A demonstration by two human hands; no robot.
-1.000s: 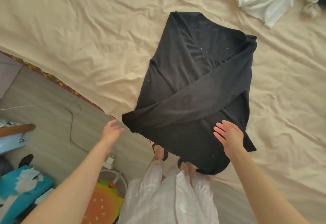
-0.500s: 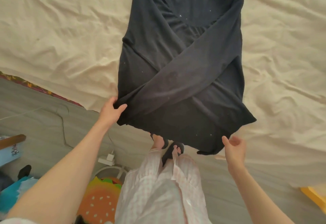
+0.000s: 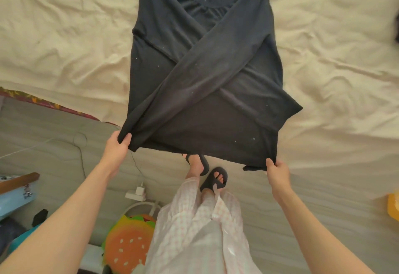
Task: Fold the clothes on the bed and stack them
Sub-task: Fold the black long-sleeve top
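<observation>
Both lower corners of the black long-sleeved top [image 3: 205, 92] have now been taken up, where half a second earlier the right hand [image 3: 277, 173] was only reaching for its corner with fingers loose. That corner is now pinched between thumb and curled fingers, at the near right end of the hem. The left hand [image 3: 117, 149] is closed on the near left corner, the thumb laid over the cloth and the fingers tucked beneath it. The hem is drawn taut between the two hands and is held off the near edge of the bed [image 3: 64, 42], above the floor [image 3: 54, 144]. The rest of the garment is spread flat on the cream sheet, running away from the hands, with its two sleeves folded across the body in an X. White flecks of lint are seen on the fabric. Below the hem, dark slippers [image 3: 214, 179] and pale checked trousers [image 3: 200, 230] are visible. A burger-shaped cushion [image 3: 127, 243] and a white charger [image 3: 137, 193] lie on the floor.
</observation>
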